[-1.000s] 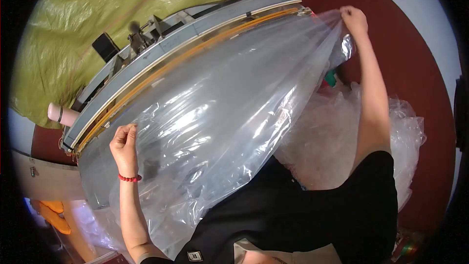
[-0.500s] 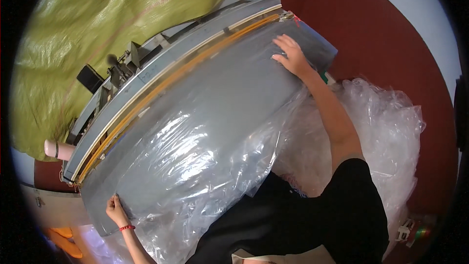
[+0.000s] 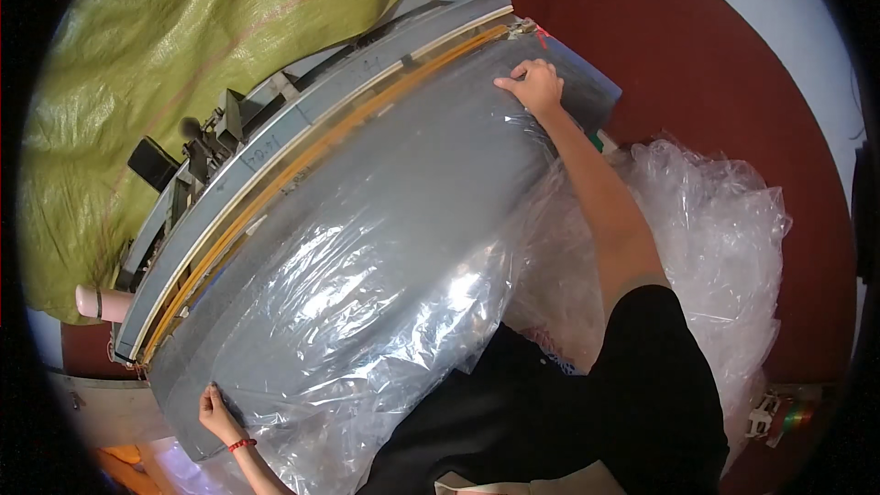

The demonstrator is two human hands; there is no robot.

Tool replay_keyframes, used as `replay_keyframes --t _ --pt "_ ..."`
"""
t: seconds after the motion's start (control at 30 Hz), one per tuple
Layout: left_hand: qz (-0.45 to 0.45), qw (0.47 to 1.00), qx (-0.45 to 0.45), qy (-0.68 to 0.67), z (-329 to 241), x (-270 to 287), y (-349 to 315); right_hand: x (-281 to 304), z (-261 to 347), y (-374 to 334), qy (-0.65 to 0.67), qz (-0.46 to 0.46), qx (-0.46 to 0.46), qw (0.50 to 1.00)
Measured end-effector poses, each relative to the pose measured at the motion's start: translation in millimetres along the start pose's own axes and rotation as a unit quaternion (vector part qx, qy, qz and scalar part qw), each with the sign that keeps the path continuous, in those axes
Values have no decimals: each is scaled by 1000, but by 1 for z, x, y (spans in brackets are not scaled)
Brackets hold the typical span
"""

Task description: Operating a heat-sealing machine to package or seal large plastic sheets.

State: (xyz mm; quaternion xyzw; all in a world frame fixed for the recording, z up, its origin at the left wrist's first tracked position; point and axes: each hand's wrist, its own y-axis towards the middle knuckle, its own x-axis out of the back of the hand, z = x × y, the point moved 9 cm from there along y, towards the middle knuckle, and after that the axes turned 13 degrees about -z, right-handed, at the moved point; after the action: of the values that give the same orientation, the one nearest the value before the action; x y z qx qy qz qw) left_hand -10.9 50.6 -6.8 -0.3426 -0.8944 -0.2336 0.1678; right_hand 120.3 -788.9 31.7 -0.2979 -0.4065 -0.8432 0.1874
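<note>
A large sheet of clear plastic film (image 3: 339,266) lies over the grey tabletop (image 3: 403,165) of a long machine, creased and shiny toward me. At the near left corner my left hand (image 3: 218,412), with a red bracelet on its wrist, pinches the film's edge. My right hand (image 3: 536,84) is at the far right end of the tabletop. Its fingers are bent and closed on the film, the thumb pointing left; the fingertips are partly hidden.
Along the table's far side runs the machine's grey metal bar (image 3: 266,151) with an orange strip (image 3: 302,163). A pink bottle (image 3: 103,303) stands at its left end. Bunched clear plastic (image 3: 706,238) is heaped at my right. Yellow-green sheeting (image 3: 183,55) covers the area behind.
My right hand has gone from spread fingers to bent, closed ones and moved slightly left and up. My left hand keeps its pinch, a little lower in the view. The view has shifted slightly.
</note>
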Motion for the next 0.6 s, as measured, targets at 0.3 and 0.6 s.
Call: replay_keyframes --t 0.3,0.6 --pt "13 1000 -9 2 -9 -6 -5 -15 -6 15 -36 -28 -33 998" --pt "20 1000 -18 -1 -14 -9 -10 -30 -14 21 29 29 -7 999"
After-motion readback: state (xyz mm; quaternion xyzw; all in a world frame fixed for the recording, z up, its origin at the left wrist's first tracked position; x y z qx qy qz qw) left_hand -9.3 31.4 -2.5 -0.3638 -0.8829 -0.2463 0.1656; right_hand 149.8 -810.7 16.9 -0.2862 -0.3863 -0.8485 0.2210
